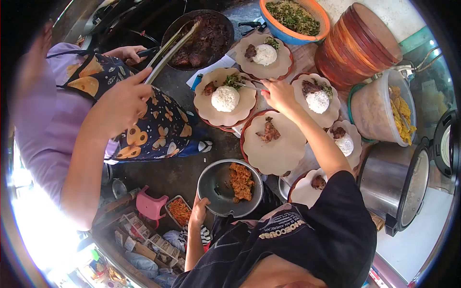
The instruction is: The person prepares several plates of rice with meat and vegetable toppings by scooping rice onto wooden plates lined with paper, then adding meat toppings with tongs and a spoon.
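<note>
My left hand (199,210) grips the rim of a metal bowl (216,194) holding an orange-brown shredded food (241,182). Stretched over the plates, my right hand (278,96) is closed on slim metal tongs (252,87). Their tips are by the dark greens (233,80) on a scallop-edged plate (204,101), beside a rice mound (225,99) and a piece of meat. Under my right forearm, another lined plate (288,153) carries only a browned piece of meat (270,130). Further plates with rice and meat surround these; one (302,192) is partly covered by my sleeve.
At left, a co-worker's hand (120,103) holds long tongs (173,50) over a pan (225,36) of dark meat. An orange colander (324,19) of greens, stacked brown plates (350,48), a tub (374,105) and a rice cooker (391,177) line the right side. A pink stool (150,204) stands below.
</note>
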Motion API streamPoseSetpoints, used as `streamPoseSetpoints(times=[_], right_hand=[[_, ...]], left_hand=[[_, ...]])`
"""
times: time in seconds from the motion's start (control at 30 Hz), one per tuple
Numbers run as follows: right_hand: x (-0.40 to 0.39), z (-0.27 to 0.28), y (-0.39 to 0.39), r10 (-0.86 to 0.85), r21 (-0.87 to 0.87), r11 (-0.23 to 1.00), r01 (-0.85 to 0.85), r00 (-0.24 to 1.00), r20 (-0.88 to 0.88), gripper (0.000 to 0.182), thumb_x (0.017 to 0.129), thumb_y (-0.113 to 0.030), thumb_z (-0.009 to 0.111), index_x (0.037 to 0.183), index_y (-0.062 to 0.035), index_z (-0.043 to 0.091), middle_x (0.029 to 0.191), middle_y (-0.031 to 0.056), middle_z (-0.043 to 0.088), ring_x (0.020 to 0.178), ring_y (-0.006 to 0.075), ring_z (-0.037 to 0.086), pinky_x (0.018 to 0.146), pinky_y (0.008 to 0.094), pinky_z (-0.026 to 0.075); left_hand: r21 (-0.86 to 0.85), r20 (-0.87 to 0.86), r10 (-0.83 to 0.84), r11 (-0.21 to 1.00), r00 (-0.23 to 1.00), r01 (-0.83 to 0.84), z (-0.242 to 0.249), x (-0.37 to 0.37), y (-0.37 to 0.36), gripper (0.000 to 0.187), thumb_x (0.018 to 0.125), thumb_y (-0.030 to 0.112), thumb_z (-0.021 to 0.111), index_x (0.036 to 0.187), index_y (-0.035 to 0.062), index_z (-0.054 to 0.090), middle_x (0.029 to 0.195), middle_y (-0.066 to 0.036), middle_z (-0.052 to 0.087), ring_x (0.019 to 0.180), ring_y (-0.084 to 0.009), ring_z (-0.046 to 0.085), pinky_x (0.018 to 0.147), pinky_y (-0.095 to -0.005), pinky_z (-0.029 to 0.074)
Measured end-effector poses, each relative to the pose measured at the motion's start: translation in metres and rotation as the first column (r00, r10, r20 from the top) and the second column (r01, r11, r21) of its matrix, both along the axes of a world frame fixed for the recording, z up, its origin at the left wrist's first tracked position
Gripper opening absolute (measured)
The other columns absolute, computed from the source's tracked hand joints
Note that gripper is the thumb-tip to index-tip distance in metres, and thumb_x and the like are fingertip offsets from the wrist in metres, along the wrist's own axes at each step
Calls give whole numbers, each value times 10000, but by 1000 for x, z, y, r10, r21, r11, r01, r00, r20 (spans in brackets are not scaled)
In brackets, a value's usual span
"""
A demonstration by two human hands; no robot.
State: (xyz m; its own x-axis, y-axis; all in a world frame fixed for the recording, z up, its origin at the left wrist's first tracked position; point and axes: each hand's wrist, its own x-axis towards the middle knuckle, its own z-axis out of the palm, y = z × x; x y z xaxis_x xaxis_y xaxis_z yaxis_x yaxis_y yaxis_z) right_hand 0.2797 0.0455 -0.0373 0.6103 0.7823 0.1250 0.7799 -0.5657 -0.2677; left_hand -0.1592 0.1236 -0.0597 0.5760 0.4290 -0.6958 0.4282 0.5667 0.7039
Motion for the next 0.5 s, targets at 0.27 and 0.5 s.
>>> streamPoseSetpoints(times=[0.27, 0.5], right_hand=[[22, 43, -42, -60, 20, 998, 67, 969, -239, 373, 782, -260, 663, 1113, -91, 637, 954, 139, 657, 812, 295, 647, 707, 395, 505], [128, 136, -86, -328, 121, 944, 306, 910, 252, 330, 801, -300, 645, 1094, -150, 661, 940, 140, 665, 834, 289, 653, 725, 390, 513]], left_hand=[[-42, 36, 47, 998, 998, -46, 2, 8, -3, 581, 700, 19, 448, 1280, 28, 431, 976, -40, 532, 868, -140, 474, 770, -239, 393], [-102, 27, 82, 992, 996, -79, -1, 20, -5, 554, 706, 9, 448, 1258, 36, 442, 936, -35, 538, 836, -137, 489, 749, -237, 397]])
